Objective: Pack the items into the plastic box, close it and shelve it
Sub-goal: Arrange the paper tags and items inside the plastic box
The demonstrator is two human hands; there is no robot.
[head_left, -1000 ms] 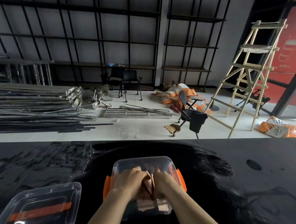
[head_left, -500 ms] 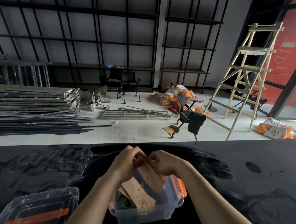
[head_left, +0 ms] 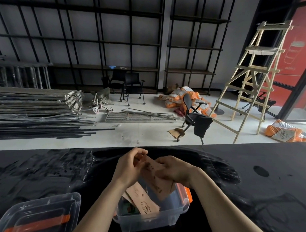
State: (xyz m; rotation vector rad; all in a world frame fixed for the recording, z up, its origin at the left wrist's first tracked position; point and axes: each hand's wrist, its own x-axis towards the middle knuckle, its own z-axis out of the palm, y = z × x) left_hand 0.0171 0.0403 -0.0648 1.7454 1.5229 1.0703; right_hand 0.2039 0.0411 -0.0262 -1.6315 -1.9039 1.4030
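Note:
A clear plastic box [head_left: 155, 220] with orange side latches stands on the black table close to me. Brown paper packets [head_left: 140, 198] and a green item [head_left: 130, 208] lie inside it. My left hand [head_left: 128, 167] and my right hand [head_left: 173, 168] are raised above the box's far rim, both gripping one brown paper packet [head_left: 157, 176] that hangs down into the box. The box's clear lid [head_left: 39, 214] with an orange handle lies on the table at the lower left, apart from the box.
The black table [head_left: 250, 188] runs across the whole front. Beyond it, on the floor, lie metal bars [head_left: 36, 115], an office chair [head_left: 194, 115], orange sacks [head_left: 177, 97] and a wooden ladder [head_left: 254, 76]. Black shelving [head_left: 99, 44] lines the back wall.
My hands rose out of the box, lifting a brown paper packet above the far rim. The view tilted so the box sits lower in the frame.

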